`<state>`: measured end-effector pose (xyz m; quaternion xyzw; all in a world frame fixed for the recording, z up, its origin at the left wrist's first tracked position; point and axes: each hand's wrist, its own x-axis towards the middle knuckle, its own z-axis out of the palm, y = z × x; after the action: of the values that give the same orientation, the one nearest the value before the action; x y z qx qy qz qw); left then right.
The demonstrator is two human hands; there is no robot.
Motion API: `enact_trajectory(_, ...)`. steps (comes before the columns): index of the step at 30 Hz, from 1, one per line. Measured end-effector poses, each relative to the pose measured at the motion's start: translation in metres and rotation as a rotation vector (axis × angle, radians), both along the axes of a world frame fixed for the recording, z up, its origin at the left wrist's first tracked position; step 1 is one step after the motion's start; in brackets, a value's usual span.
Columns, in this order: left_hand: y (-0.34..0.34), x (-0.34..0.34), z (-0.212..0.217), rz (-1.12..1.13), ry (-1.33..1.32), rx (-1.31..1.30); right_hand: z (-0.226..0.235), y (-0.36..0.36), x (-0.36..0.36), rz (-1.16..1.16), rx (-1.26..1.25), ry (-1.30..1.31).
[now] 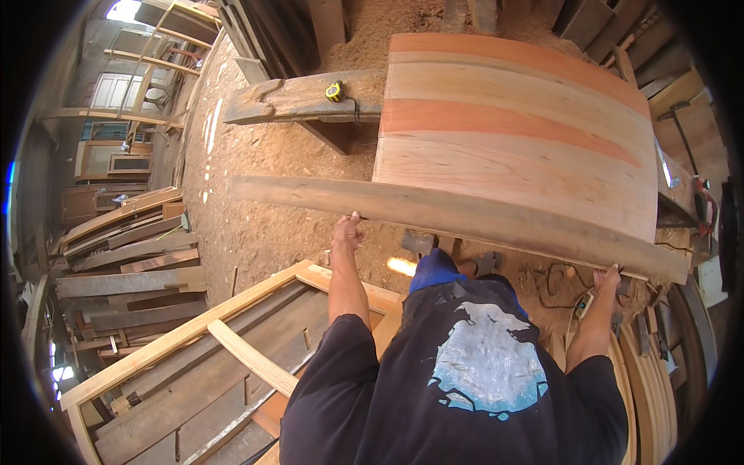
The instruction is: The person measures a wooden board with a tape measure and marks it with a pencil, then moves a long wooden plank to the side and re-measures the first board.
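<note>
Dark shirt (465,372) w/ pale blue-white print: nearest item, fills lower centre; both forearms extend up from it.

Left hand (346,231): grip closed on near edge of long plank (465,219), fingers curled over the top, approx. mid-length of the board.

Right hand (607,279): grip closed on same plank near its right end, fingers wrapped at lower edge.

Long plank: grey-brown, rough, lies crosswise betw. the two hands; left end juts free over the sawdust floor (256,209); far side lies against/overlaps near edge of wide panel (515,132). Whether it is lifted clear of or resting on the panel: cannot tell.

Wide panel: glued-up boards, pale w/ two reddish strips, smooth, lying flat on a worktop beyond the plank.

Tape measure (334,91): yellow/black, sits on a heavy weathered beam (302,101) left of the panel.

Door frame (194,333): pale new timber, lies flat lower left, beside left forearm; loose pale slat (252,358) lies diagonally across it.

Stacked boards (128,248): grey, piled at far left.

Curved pale strips (655,387): leaning at lower right, beside right forearm.

Cable (554,283): dark, lies tangled on the floor under the plank, betw. the arms.
</note>
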<state>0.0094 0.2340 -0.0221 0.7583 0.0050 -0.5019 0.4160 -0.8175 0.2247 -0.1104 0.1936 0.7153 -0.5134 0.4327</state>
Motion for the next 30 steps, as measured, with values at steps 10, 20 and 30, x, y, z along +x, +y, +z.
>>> enact_trajectory(10,-0.005,-0.014,0.012,-0.056,-0.103,0.018,-0.014,0.007,-0.018,0.070,0.013,0.002)
enact_trajectory(20,-0.003,-0.004,-0.010,-0.076,-0.118,-0.067,0.014,0.000,0.008,0.126,0.121,0.095)
enact_trajectory(30,0.002,0.010,-0.002,-0.170,0.046,-0.120,0.026,0.017,0.113,0.260,0.279,0.179)
